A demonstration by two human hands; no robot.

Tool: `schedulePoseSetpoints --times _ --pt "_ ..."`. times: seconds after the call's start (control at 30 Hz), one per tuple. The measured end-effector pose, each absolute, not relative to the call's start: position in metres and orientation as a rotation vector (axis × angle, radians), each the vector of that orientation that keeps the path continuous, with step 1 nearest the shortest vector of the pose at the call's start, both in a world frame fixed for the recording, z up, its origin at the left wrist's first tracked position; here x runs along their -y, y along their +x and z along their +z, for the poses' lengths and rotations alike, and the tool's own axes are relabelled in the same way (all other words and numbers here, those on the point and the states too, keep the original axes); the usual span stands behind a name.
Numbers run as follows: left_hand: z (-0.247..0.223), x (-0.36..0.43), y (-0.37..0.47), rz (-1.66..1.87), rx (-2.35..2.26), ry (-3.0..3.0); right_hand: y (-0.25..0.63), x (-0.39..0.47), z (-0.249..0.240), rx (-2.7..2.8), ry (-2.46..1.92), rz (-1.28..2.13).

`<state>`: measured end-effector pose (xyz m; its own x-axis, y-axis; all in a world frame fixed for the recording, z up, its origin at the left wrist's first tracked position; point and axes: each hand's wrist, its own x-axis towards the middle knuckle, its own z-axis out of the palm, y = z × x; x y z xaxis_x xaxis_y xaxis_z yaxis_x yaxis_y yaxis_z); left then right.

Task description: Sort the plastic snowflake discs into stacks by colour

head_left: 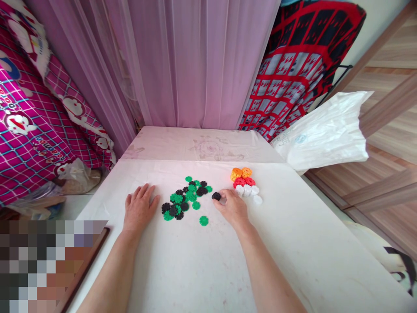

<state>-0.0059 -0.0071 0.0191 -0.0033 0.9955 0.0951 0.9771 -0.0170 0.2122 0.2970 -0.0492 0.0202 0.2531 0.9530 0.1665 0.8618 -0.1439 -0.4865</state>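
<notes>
Thumb and fingers of my right hand (233, 208) pinch a black notched disc (216, 196), perhaps more than one stacked, just right of a loose pile. That pile mixes green notched discs (190, 196) with black notched discs (166, 208). A single green disc (203, 221) lies apart, nearer to me. Left of the pile, my left hand (140, 206) rests flat on the table with its fingers stretched out, holding nothing. Beyond my right hand sit stacked orange discs (236, 174), red discs (249, 181) and white discs (247, 190), partly hidden by the fingers.
A pale cloth with a flower print covers the table (182, 269). At its right edge stands a white plastic bag (325, 132). Purple curtains (202, 65) hang behind. Pink patterned fabric (39, 117) is on the left, red patterned fabric (289, 74) on the right.
</notes>
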Motion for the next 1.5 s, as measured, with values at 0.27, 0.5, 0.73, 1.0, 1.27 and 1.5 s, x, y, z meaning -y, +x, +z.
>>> schedulePoseSetpoints --times 0.27,0.5,0.73,1.0,1.27,1.5 --pt "0.017 0.006 -0.007 0.334 -2.142 2.16 0.289 0.05 0.029 1.666 -2.16 0.286" --pt "0.016 0.005 -0.008 0.335 -2.141 2.161 0.29 0.05 0.03 1.672 -2.177 0.31" --pt "0.016 0.005 -0.008 0.339 -2.144 2.157 0.288 0.051 0.03 1.655 -2.207 0.294" --pt "0.017 0.006 -0.007 0.341 -2.141 2.161 0.287 0.049 0.033 1.69 -2.285 0.293" --pt "0.017 0.006 -0.007 0.335 -2.144 2.167 0.288 0.049 0.031 1.703 -2.26 0.267" --pt "0.015 0.006 -0.007 0.355 -2.143 2.163 0.289 0.051 0.031 1.662 -2.21 0.214"
